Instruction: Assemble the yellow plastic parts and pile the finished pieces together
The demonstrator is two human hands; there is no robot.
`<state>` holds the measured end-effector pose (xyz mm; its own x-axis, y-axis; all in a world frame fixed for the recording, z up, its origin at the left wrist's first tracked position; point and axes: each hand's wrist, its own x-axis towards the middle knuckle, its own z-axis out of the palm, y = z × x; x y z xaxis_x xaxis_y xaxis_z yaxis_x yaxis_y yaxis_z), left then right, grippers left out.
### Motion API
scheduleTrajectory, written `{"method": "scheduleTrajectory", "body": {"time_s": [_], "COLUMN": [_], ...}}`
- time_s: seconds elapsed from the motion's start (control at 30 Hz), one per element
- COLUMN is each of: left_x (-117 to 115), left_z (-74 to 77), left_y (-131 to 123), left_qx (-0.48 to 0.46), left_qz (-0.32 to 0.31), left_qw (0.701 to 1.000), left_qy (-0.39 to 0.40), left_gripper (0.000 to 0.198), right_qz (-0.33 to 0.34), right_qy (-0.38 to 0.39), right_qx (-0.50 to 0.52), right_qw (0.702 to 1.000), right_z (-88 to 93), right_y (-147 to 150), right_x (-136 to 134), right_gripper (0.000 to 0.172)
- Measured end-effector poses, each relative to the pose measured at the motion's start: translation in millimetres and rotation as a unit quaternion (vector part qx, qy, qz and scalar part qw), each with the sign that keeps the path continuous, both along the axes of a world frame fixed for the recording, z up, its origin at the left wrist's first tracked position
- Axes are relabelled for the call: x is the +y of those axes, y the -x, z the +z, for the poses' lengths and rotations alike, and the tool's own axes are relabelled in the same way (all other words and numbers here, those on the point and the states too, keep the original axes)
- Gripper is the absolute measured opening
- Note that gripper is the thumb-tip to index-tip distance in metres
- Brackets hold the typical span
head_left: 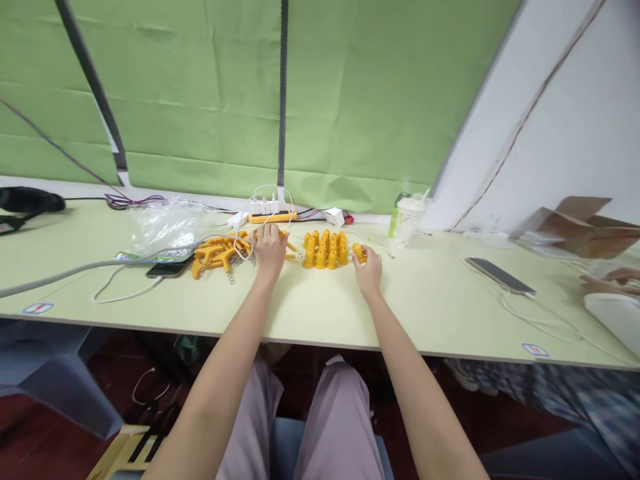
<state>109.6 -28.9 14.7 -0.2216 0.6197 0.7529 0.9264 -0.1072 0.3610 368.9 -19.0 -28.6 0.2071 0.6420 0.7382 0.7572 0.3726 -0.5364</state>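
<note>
My left hand is closed at the right side of a pile of yellow plastic pieces, some curved and some with small metal chains or springs. Yellow shows on both sides of its fingers, which seem to grip one of these pieces. Between my hands stand several yellow bell-shaped pieces, upright in close rows. To their right, my right hand pinches another yellow bell-shaped piece at the tabletop, a little apart from the rows. The palms hide the finger details.
Behind the pile lies a yellow power strip with white plugs and cables. A clear plastic bag and a phone are left; a drink cup, another phone, a cardboard box and another person's hand are right.
</note>
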Motion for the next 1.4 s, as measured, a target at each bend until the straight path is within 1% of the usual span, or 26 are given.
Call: {"method": "scheduleTrajectory", "body": {"time_s": [0.1,0.27,0.33,0.4,0.47,0.53,0.6,0.7,0.73,0.8,0.9,1.0,1.1,1.2,1.27,1.33,1.4], "left_x": [2.2,7.5,11.2,16.7,24.0,31.5,37.5,42.0,42.8,44.4,50.0,60.8,72.9,79.3,78.2,73.3,66.0], "left_z": [4.6,12.6,16.1,16.6,12.5,4.6,-4.0,-12.8,-14.2,-16.1,-20.2,-25.6,-24.5,-14.4,-6.9,-2.9,-3.3], "left_y": [8.2,27.3,31.5,30.9,24.9,14.5,2.8,-10.4,-12.6,-13.3,-6.9,3.7,11.4,10.1,5.3,0.3,-2.9], "left_qx": [-0.057,-0.150,-0.211,-0.288,-0.354,-0.403,-0.444,-0.501,-0.517,-0.544,-0.563,-0.566,-0.539,-0.511,-0.499,-0.492,-0.488], "left_qz": [-0.004,0.018,0.020,0.018,-0.001,-0.040,-0.108,-0.223,-0.254,-0.294,-0.339,-0.384,-0.428,-0.442,-0.437,-0.430,-0.425], "left_qw": [0.998,0.986,0.972,0.950,0.930,0.913,0.890,0.833,0.814,0.782,0.749,0.725,0.722,0.735,0.747,0.755,0.760], "left_qy": [-0.022,-0.074,-0.101,-0.117,-0.097,-0.042,0.013,0.068,0.077,0.085,0.082,0.082,0.065,0.054,0.053,0.055,0.062], "left_gripper": [0.031,0.033,0.034,0.035,0.032,0.029,0.028,0.023,0.021,0.019,0.021,0.022,0.030,0.038,0.040,0.040,0.041], "right_qz": [0.014,0.034,0.051,0.067,0.087,0.108,0.126,0.150,0.156,0.155,0.133,0.114,0.110,0.094,0.070,0.057,0.083], "right_qy": [-0.004,0.006,0.013,0.015,0.012,0.016,0.029,0.039,0.033,0.007,-0.023,-0.040,-0.047,-0.036,-0.046,-0.061,-0.055], "right_qx": [-0.014,-0.002,-0.004,-0.023,-0.053,-0.089,-0.121,-0.130,-0.122,-0.100,-0.064,-0.015,0.035,0.033,0.005,-0.003,0.021], "right_qw": [1.000,0.999,0.999,0.997,0.995,0.990,0.984,0.979,0.980,0.983,0.989,0.993,0.992,0.994,0.996,0.997,0.995], "right_z": [-1.2,-0.2,2.3,6.0,9.7,12.5,14.0,14.4,14.5,15.6,20.0,25.3,26.8,25.5,25.3,26.4,28.2], "right_y": [1.2,3.3,5.6,9.7,15.8,23.1,30.3,38.8,41.0,44.8,52.0,61.0,64.4,56.6,48.5,42.8,41.8], "right_x": [-0.6,-4.2,-8.4,-13.9,-19.5,-24.4,-27.3,-24.8,-21.4,-10.7,11.3,30.7,39.5,38.9,36.0,32.7,30.3], "right_gripper": [0.032,0.035,0.036,0.038,0.039,0.038,0.037,0.038,0.038,0.040,0.042,0.043,0.040,0.030,0.024,0.023,0.027]}}
